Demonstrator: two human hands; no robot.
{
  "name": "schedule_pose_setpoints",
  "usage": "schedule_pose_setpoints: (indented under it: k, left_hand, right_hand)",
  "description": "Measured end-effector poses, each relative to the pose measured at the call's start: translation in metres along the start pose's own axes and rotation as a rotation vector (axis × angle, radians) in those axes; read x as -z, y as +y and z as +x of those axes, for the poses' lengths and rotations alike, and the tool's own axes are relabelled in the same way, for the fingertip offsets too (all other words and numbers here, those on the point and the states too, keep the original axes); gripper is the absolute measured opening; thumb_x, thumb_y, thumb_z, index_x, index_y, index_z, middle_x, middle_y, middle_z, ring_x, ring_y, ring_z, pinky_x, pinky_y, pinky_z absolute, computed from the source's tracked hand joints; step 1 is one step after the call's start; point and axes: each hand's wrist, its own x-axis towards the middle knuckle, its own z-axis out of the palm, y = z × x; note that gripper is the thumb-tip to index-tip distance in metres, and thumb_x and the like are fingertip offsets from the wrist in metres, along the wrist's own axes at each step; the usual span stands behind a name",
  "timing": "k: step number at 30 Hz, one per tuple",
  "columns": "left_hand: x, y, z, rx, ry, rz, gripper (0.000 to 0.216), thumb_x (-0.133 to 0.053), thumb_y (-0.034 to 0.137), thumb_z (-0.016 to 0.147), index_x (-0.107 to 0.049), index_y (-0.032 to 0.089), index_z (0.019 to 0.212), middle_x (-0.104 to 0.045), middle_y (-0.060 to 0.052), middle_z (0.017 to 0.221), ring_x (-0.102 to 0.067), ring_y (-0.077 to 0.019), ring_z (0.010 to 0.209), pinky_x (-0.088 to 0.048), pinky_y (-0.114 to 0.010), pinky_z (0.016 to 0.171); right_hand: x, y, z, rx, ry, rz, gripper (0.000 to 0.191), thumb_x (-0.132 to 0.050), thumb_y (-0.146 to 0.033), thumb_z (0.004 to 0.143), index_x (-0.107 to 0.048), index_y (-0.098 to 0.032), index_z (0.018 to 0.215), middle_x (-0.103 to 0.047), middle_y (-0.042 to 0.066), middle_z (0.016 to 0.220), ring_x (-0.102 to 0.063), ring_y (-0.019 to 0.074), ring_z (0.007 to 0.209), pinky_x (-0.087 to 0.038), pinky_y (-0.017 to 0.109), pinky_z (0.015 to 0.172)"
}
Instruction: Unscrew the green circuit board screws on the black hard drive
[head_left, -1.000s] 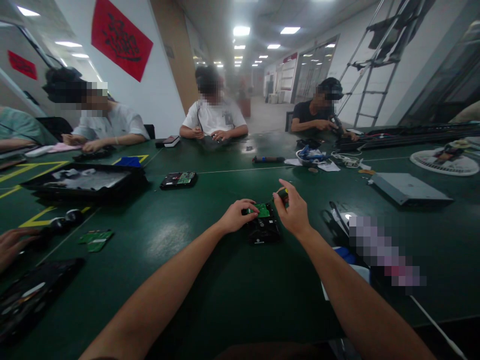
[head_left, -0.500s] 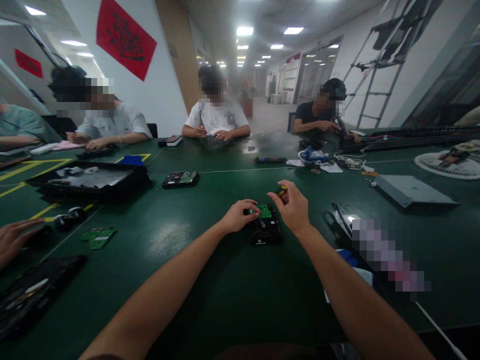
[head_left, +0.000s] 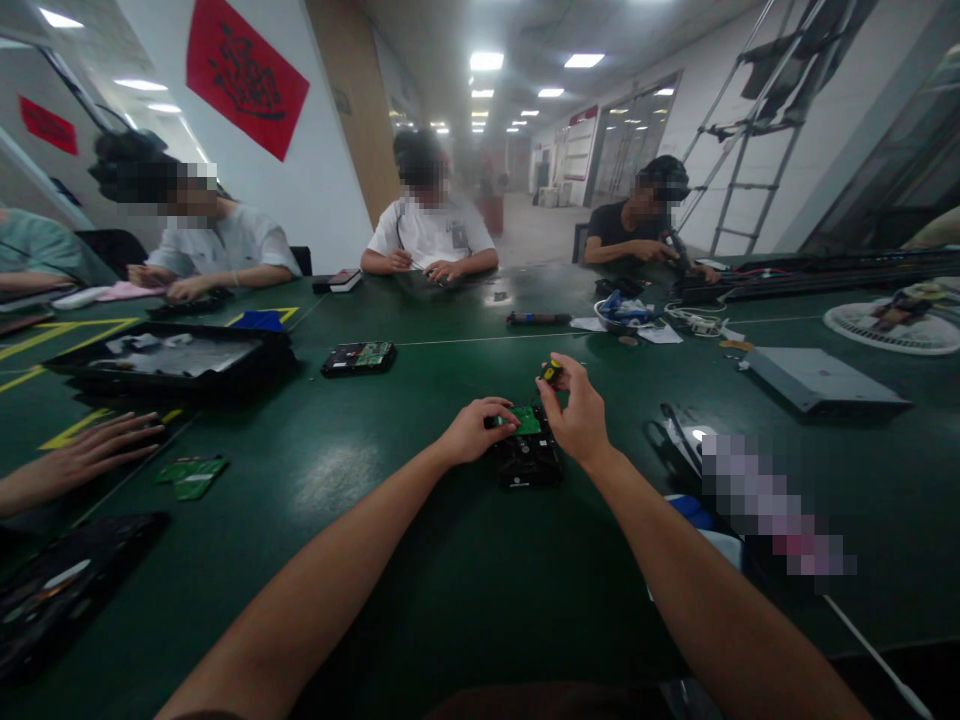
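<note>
A black hard drive with a green circuit board lies flat on the table in front of me. My left hand grips its left side, the fingertips resting on the board. Above the drive's right edge, my right hand pinches a small screwdriver with a yellow and black handle. The screwdriver's tip cannot be made out behind the fingers.
Another hard drive lies further back, left of a black tray's right end. The black tray holds loose parts. A co-worker's hand reaches in near loose green boards. A grey metal box sits at right.
My right hand has shifted slightly left, and the screwdriver handle has turned more upright. My left hand stays on the drive. The co-worker's hand at left has moved up and further in.
</note>
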Motion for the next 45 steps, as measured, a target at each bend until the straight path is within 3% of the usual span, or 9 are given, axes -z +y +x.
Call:
schedule_pose_setpoints:
  k: [4, 11, 17, 24, 30, 38, 45]
  left_hand:
    - [-0.002, -0.004, 0.000, -0.017, 0.006, -0.010, 0.013, -0.072, 0.029, 0.092, -0.079, 0.025, 0.103, -0.069, -0.008, 0.133, -0.062, -0.0270, 0.128, -0.042, -0.049, 0.116]
    - [-0.004, -0.011, 0.001, -0.050, 0.009, -0.017, 0.014, -0.072, 0.029, 0.092, -0.079, 0.025, 0.104, -0.069, -0.008, 0.132, -0.063, -0.0263, 0.127, -0.042, -0.049, 0.115]
    - [-0.004, -0.012, 0.001, -0.042, 0.009, -0.007, 0.015, -0.073, 0.029, 0.091, -0.080, 0.027, 0.105, -0.068, -0.007, 0.133, -0.063, -0.0267, 0.125, -0.043, -0.050, 0.115]
    - [-0.004, -0.009, 0.001, -0.053, 0.014, -0.021, 0.015, -0.073, 0.026, 0.091, -0.080, 0.025, 0.104, -0.070, -0.009, 0.130, -0.064, -0.0267, 0.124, -0.043, -0.050, 0.115]
    - [-0.004, -0.009, 0.001, -0.061, 0.017, -0.022, 0.014, -0.073, 0.027, 0.091, -0.079, 0.025, 0.104, -0.070, -0.008, 0.131, -0.065, -0.0264, 0.124, -0.044, -0.050, 0.114]
    - [-0.003, -0.008, 0.001, -0.075, 0.018, -0.014, 0.014, -0.072, 0.027, 0.092, -0.079, 0.024, 0.104, -0.071, -0.009, 0.127, -0.064, -0.0261, 0.125, -0.044, -0.049, 0.114]
    - [-0.003, -0.009, 0.001, -0.051, 0.014, 0.009, 0.014, -0.073, 0.028, 0.091, -0.079, 0.026, 0.104, -0.070, -0.008, 0.131, -0.064, -0.0264, 0.126, -0.044, -0.050, 0.115]
  right_hand:
    - [-0.002, 0.001, 0.000, 0.047, 0.025, -0.019, 0.045, -0.061, -0.035, 0.100, -0.050, -0.024, 0.142, -0.067, 0.012, 0.130, -0.071, 0.0243, 0.102, -0.060, 0.045, 0.094]
    - [-0.007, 0.007, -0.003, 0.063, 0.028, 0.089, 0.053, -0.056, -0.029, 0.101, -0.041, -0.026, 0.152, -0.066, 0.012, 0.132, -0.072, 0.0248, 0.103, -0.061, 0.046, 0.094]
    - [-0.005, 0.010, -0.003, 0.067, 0.057, -0.005, 0.054, -0.060, -0.034, 0.100, -0.044, -0.030, 0.152, -0.066, 0.011, 0.123, -0.069, 0.0261, 0.096, -0.062, 0.051, 0.090]
    - [-0.010, 0.012, -0.005, 0.056, 0.027, 0.077, 0.058, -0.052, -0.030, 0.103, -0.033, -0.027, 0.158, -0.060, 0.014, 0.142, -0.070, 0.0274, 0.112, -0.061, 0.049, 0.098]
    - [-0.010, 0.013, -0.006, 0.054, 0.080, -0.015, 0.056, -0.058, -0.038, 0.101, -0.041, -0.027, 0.153, -0.062, 0.014, 0.141, -0.071, 0.0289, 0.108, -0.063, 0.050, 0.093]
    - [-0.015, 0.013, -0.005, 0.034, 0.056, 0.061, 0.055, -0.047, -0.031, 0.105, -0.033, -0.023, 0.157, -0.059, 0.017, 0.145, -0.069, 0.0281, 0.118, -0.059, 0.049, 0.101]
    - [-0.013, 0.011, -0.006, 0.077, 0.083, -0.011, 0.055, -0.057, -0.037, 0.102, -0.040, -0.028, 0.154, -0.061, 0.014, 0.142, -0.070, 0.0285, 0.110, -0.062, 0.050, 0.096]
